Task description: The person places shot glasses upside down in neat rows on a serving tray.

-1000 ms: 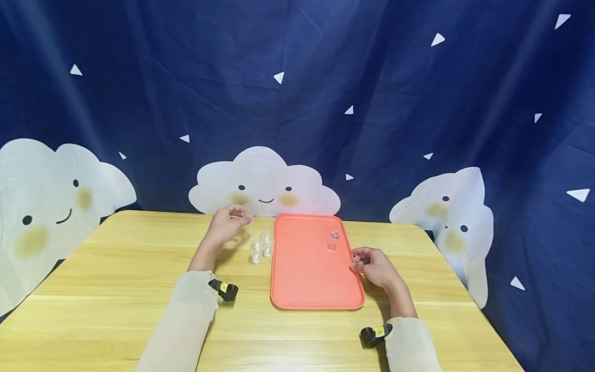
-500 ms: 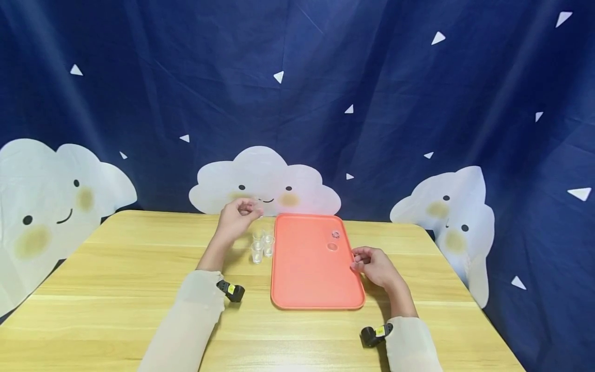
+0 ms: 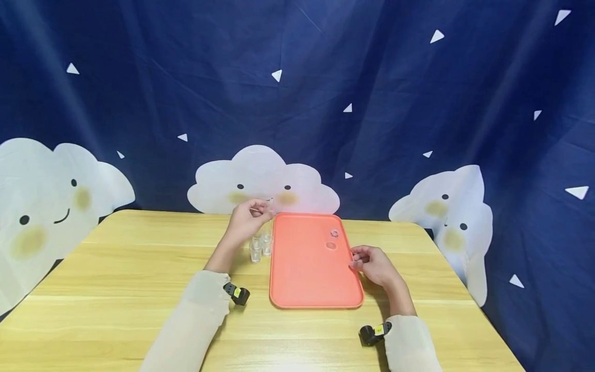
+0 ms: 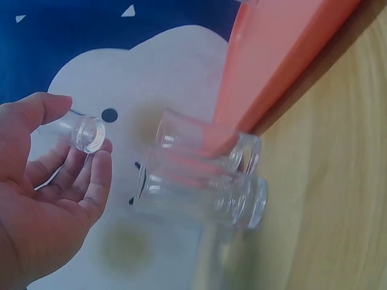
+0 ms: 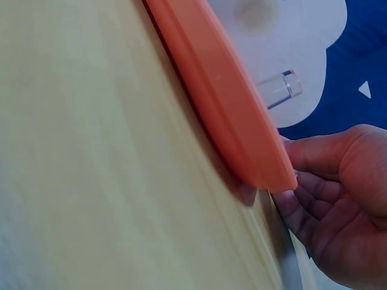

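And here's your left hand [image 3: 246, 221], thumb and fingers pinching a small clear glass [image 4: 91, 134], up in the air near the far left corner of the coral tray [image 3: 309, 274]! In the left wrist view you can see the glass's thick round base tipped toward the camera, thumb on one side, fingers on the other. Over to your right hand [image 3: 377, 266]: it's pinching the tray's right rim, thumb above the edge, fingers curled beneath. The tray lies flat on the wooden table [image 3: 116, 289], and near its far right side stands another glass [image 5: 281, 89], thick end up. Just left of the tray you've got a cluster of glasses [image 3: 256, 252], upright and close together; they overlap too much to count surely. Black cameras [image 3: 239, 295] sit at both your pale cuffs, and behind it all hangs a navy backdrop [image 3: 297, 103] with smiling white clouds [image 3: 260, 173] and scattered white triangles [image 3: 577, 192].
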Tool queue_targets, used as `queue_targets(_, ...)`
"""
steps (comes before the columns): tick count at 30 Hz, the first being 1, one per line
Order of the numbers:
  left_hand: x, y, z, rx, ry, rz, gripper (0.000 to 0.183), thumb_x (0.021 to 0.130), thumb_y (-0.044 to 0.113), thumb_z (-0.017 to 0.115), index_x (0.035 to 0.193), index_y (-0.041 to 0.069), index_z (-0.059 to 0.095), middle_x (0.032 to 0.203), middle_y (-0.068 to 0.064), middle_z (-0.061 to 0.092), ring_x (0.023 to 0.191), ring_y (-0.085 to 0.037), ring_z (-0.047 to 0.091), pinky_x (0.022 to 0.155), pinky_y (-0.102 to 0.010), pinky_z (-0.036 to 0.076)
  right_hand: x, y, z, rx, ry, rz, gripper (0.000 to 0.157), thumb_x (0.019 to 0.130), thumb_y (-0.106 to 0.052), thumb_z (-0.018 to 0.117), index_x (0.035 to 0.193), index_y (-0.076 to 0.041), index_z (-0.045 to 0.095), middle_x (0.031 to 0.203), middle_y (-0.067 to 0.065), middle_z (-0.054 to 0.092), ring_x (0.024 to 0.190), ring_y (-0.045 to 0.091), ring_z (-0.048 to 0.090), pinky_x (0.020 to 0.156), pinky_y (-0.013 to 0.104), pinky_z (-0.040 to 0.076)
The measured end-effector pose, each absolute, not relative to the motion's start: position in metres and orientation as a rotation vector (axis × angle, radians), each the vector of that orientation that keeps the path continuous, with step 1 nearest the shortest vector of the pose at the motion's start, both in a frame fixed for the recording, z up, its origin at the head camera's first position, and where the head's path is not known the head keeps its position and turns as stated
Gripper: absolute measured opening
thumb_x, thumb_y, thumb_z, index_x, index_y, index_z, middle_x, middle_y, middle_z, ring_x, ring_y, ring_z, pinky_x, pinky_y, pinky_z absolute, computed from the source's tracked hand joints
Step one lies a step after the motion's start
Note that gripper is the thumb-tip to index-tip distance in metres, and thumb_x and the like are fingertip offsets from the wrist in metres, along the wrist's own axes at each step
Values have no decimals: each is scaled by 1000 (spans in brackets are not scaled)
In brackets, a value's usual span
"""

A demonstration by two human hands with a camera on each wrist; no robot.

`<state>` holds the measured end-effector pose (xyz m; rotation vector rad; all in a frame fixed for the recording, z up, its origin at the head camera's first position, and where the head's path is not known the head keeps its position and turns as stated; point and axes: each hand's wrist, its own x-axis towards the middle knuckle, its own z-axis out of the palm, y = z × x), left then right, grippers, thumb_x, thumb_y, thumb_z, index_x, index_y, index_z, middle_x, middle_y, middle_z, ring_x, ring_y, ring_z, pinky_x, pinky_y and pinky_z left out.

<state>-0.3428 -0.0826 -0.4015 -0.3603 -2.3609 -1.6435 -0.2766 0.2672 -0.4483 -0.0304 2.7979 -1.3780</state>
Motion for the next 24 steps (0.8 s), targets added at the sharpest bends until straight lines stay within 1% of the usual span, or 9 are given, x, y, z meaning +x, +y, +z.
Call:
queue_targets(6, -338, -66, -402, -499, -2383, -1564, 28, 82, 21, 73, 108, 11, 68, 91, -1, 66, 82, -16, 62, 75, -29, 53, -277, 267, -450, -39, 2791, -1374, 34, 84, -2, 67, 118, -2, 61, 92, 7, 62, 83, 21, 57, 73, 30, 49)
queue_targets(10, -335, -54, -400, -589, -2401, -1505, 29, 82, 18, 73, 110, 10, 68, 93, 0, 67, 82, -15, 62, 77, -29, 52, -277, 267, -450, -42, 2796, -1371, 34, 84, -3, 67, 118, -2, 61, 92, 7, 63, 83, 21, 57, 73, 31, 49)
queue_targets(14, -334, -45, -399, -616, -2425, -1485, 28, 81, 18, 73, 107, 9, 68, 92, 0, 67, 81, -14, 61, 75, -29, 52, -278, 268, -449, -41, 2802, -1369, 34, 84, -3, 68, 118, -2, 61, 92, 6, 63, 83, 21, 57, 74, 31, 49)
queue_targets(19, -337, -34, -402, -635, -2483, -1448, 25, 81, 20, 72, 104, 12, 69, 89, 3, 67, 79, -14, 60, 71, -29, 51, -278, 268, -448, -33, 2798, -1380, 33, 84, -3, 68, 117, -2, 61, 91, 6, 62, 83, 21, 57, 73, 31, 49)
queue_targets(24, -342, -22, -403, -703, -2522, -1432, 24, 80, 17, 73, 104, 11, 70, 88, 3, 67, 80, -14, 59, 71, -30, 50, -277, 269, -450, -21, 2793, -1389, 32, 85, -3, 67, 116, -2, 62, 91, 6, 63, 82, 20, 57, 72, 29, 50)
